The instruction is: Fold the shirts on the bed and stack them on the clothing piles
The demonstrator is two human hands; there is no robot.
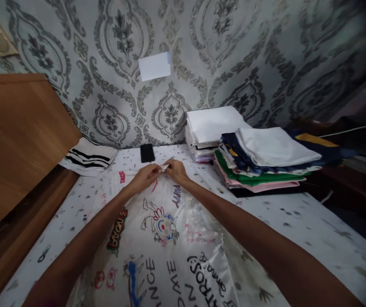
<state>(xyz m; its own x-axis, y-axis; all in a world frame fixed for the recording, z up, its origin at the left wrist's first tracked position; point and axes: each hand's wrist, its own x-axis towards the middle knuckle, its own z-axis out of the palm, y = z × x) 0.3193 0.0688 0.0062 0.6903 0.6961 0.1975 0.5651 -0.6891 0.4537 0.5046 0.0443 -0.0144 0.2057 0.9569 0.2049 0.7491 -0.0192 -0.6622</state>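
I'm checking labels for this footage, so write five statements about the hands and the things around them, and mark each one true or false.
1. The left hand and right hand are close together at the far end of the drawn-on white fabric. True.
2. The black phone lies beyond both hands, toward the patterned wall. True.
3. The striped cloth lies to the right of the hands. False: the striped cloth lies to their left.
4. The green cloth lies above the navy cloth. False: the green cloth lies below the navy cloth.
5. A pale rectangle shows on the patterned wall. True.
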